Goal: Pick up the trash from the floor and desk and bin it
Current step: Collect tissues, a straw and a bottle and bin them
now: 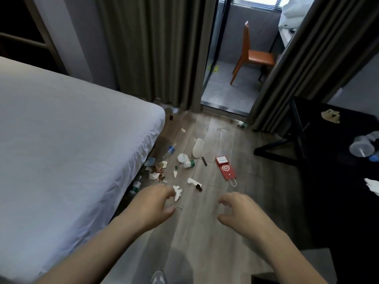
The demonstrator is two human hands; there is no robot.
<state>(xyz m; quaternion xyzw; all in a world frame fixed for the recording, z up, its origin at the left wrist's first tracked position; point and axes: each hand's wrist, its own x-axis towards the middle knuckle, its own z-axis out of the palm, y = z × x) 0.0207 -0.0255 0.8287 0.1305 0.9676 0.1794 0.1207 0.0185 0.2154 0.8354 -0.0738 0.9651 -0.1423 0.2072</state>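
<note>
Trash lies scattered on the wooden floor [207, 218]: crumpled white tissues [177, 192], a red paper bag [225, 168] lying flat, a green-labelled plastic bottle [187, 163], a blue-capped bottle [169, 151], a white slipper [198, 148] and wrappers [158, 171] beside the bed. My left hand [152, 206] reaches out above the floor with loose fingers close to a tissue, holding nothing. My right hand [240, 212] hovers beside it, fingers loosely curled and empty. On the black desk [328, 128] at the right lie plastic cups [363, 147] and a tissue [372, 186].
A bed with a white sheet [61, 140] fills the left. Grey curtains [153, 48] flank an open doorway with an orange chair [252, 56] beyond. Another bottle [241, 124] lies by the right curtain. No bin is in view.
</note>
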